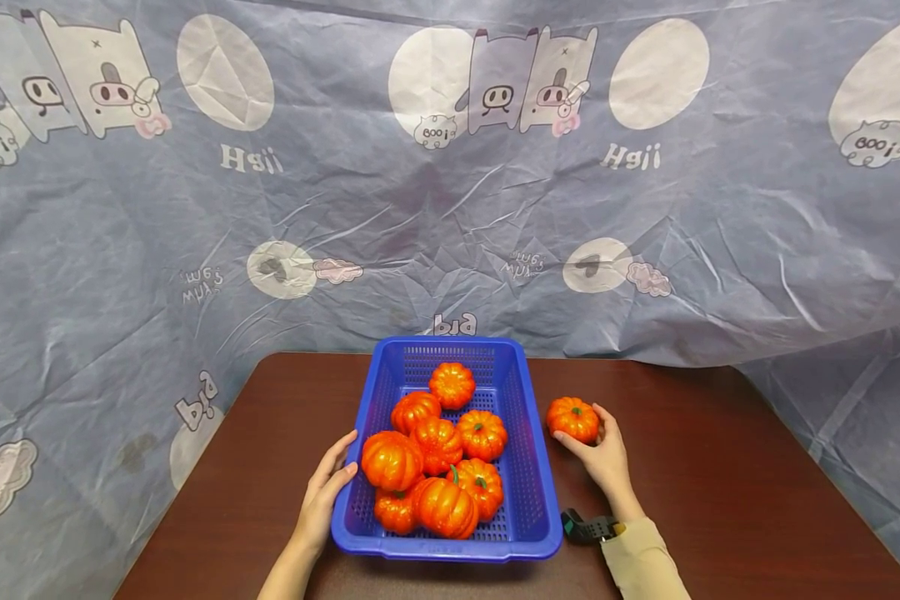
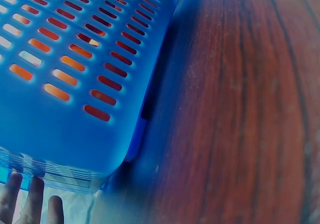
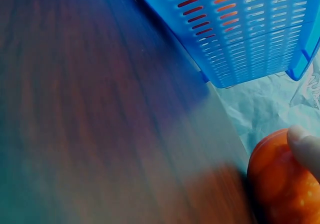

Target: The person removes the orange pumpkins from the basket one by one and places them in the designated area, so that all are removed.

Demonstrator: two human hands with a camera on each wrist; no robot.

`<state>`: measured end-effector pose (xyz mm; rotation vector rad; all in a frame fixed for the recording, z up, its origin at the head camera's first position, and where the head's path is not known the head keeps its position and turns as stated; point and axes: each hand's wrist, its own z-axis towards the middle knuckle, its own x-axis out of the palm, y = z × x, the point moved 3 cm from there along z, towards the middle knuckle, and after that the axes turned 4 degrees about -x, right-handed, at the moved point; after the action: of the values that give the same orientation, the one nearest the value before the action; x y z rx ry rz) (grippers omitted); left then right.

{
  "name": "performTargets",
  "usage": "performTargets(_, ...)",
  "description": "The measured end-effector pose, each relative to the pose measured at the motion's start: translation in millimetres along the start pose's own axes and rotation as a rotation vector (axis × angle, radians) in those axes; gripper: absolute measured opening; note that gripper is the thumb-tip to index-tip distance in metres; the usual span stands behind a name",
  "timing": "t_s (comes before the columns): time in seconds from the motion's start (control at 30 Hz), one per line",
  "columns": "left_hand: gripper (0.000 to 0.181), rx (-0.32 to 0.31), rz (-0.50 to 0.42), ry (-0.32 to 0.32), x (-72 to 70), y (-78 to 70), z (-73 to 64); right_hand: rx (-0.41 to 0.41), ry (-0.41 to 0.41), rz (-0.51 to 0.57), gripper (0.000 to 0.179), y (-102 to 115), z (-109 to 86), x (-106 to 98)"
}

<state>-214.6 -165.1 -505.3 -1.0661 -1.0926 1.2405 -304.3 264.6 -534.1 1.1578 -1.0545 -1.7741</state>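
Observation:
A blue plastic basket (image 1: 536, 467) with slotted walls holds several shiny orange toy pumpkins (image 1: 392, 461), some piled on others at its near left. My left hand (image 1: 321, 497) touches the basket's left rim from outside, its fingers fairly straight; their tips show beside the slotted wall in the left wrist view. To the right of the basket, my right hand (image 1: 606, 454) grips another small pumpkin (image 1: 572, 418), thumb at the near side and fingers round the right side. That pumpkin (image 3: 280, 179) and the thumb appear at the right wrist view's lower right corner.
Everything stands on a dark brown wood-grain table (image 1: 690, 450). A grey-blue cartoon-print sheet (image 1: 450, 208) hangs behind the table's far edge. On the right wrist is a black strap (image 1: 588, 527), close to the basket's near right corner.

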Motion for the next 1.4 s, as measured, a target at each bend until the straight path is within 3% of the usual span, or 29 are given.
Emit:
performTargets(0.47, 0.045, 0.018, 0.002, 0.025, 2.0, -3.2, -2.9, 0.04, 0.015, 0.007, 0.1, 0.5, 6.3, 2.2)
performTargets(0.8, 0.044, 0.021, -0.013, 0.011, 0.6, -2.6, -2.0, 0.055, 0.019, 0.046, 0.098, 19.6, 4.8, -6.3)
performTargets(1.17, 0.045, 0.018, -0.021, 0.026, 2.3, -5.3, -0.4, 0.027, -0.083, 0.08, 0.088, 65.6, -9.1, -26.3)
performTargets(1.4, 0.045, 0.006, -0.015, 0.021, 1.1, -3.2, -0.6, 0.037, -0.043, 0.149, 0.086, 106.1, -21.3, -35.6)
